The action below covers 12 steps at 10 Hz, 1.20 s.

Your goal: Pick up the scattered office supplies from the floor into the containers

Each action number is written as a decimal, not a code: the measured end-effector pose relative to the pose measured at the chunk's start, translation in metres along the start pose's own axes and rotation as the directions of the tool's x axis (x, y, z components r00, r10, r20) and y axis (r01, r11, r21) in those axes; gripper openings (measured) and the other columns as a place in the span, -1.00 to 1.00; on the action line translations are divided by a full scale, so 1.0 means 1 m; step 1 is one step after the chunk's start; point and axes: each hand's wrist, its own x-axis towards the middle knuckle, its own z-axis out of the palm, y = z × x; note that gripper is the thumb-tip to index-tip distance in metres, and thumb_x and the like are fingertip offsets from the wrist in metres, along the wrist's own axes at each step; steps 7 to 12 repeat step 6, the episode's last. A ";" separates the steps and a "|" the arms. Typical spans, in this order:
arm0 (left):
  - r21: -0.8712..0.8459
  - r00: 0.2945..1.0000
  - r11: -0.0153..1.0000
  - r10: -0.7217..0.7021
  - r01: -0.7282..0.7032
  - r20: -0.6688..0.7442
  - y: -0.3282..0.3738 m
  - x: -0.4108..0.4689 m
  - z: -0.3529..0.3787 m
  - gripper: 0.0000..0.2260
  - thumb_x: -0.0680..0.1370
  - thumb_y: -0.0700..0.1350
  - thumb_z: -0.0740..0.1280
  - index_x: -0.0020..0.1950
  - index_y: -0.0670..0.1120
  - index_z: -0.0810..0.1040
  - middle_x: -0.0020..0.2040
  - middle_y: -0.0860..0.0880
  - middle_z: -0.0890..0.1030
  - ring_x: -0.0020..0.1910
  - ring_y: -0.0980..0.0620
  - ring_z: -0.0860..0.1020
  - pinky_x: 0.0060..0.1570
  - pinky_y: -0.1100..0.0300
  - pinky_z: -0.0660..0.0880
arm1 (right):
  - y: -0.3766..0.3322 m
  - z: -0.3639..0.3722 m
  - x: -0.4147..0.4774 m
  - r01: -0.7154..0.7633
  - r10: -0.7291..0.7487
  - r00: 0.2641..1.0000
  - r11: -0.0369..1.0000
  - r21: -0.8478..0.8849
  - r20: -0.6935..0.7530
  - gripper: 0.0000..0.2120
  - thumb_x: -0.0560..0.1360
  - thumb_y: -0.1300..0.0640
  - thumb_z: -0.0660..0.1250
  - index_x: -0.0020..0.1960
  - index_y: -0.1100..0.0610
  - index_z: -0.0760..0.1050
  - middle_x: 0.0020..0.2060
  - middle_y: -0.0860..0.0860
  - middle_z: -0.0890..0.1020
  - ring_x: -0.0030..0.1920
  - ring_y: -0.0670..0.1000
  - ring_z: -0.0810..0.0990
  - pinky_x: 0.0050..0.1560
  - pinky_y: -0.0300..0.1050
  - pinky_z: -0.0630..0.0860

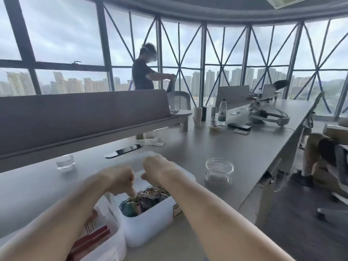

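Lighting: soft overcast daylight from windows; pale sheen on surface. Quality: slight motion blur, strong wide-angle bending at edges.

Quick count, nothing fancy: two white bins, two clear jars, one water bottle, one headset, two hands, and two other people.

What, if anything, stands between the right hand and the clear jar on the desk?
Probably nothing: the right hand hovers over the white bin, and the clear jar stands to its right, apart from the bin, with only bare desk between. It looks reachable.
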 end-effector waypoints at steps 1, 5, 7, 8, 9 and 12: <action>-0.005 0.996 0.999 0.042 -0.042 0.075 -0.003 0.011 0.000 -0.74 0.46 0.02 0.49 -0.06 -0.18 0.64 -0.29 -0.01 0.58 -0.42 0.09 0.51 -0.47 0.34 0.38 | -0.005 0.016 0.025 0.066 -0.045 0.981 0.992 -0.103 0.190 -0.69 0.63 0.03 0.28 0.21 0.23 0.56 0.12 0.12 0.61 0.21 0.11 0.56 -0.02 -0.13 0.39; -0.316 0.963 0.934 0.225 -0.169 0.149 -0.012 0.004 -0.002 -0.76 0.53 -0.22 0.41 0.19 -0.08 0.63 0.08 -0.06 0.66 0.06 0.00 0.62 -0.03 0.08 0.65 | 0.015 0.003 0.012 -0.058 0.065 0.944 0.998 -0.031 0.323 -0.70 0.51 0.04 0.44 0.21 0.10 0.60 0.14 0.02 0.66 0.10 0.08 0.63 0.12 -0.07 0.56; -0.186 0.974 0.960 0.223 -0.211 0.048 -0.010 -0.006 -0.009 -0.68 0.60 -0.11 0.33 0.36 0.00 0.52 0.23 -0.01 0.61 0.14 -0.01 0.58 0.08 0.14 0.58 | 0.027 -0.005 0.005 -0.064 0.065 0.958 0.998 -0.013 0.279 -0.69 0.56 0.06 0.37 0.29 0.05 0.58 0.22 -0.04 0.62 0.17 0.03 0.59 0.24 -0.06 0.50; -0.186 0.974 0.960 0.223 -0.211 0.048 -0.010 -0.006 -0.009 -0.68 0.60 -0.11 0.33 0.36 0.00 0.52 0.23 -0.01 0.61 0.14 -0.01 0.58 0.08 0.14 0.58 | 0.027 -0.005 0.005 -0.064 0.065 0.958 0.998 -0.013 0.279 -0.69 0.56 0.06 0.37 0.29 0.05 0.58 0.22 -0.04 0.62 0.17 0.03 0.59 0.24 -0.06 0.50; -0.186 0.974 0.960 0.223 -0.211 0.048 -0.010 -0.006 -0.009 -0.68 0.60 -0.11 0.33 0.36 0.00 0.52 0.23 -0.01 0.61 0.14 -0.01 0.58 0.08 0.14 0.58 | 0.027 -0.005 0.005 -0.064 0.065 0.958 0.998 -0.013 0.279 -0.69 0.56 0.06 0.37 0.29 0.05 0.58 0.22 -0.04 0.62 0.17 0.03 0.59 0.24 -0.06 0.50; -0.186 0.974 0.960 0.223 -0.211 0.048 -0.010 -0.006 -0.009 -0.68 0.60 -0.11 0.33 0.36 0.00 0.52 0.23 -0.01 0.61 0.14 -0.01 0.58 0.08 0.14 0.58 | 0.027 -0.005 0.005 -0.064 0.065 0.958 0.998 -0.013 0.279 -0.69 0.56 0.06 0.37 0.29 0.05 0.58 0.22 -0.04 0.62 0.17 0.03 0.59 0.24 -0.06 0.50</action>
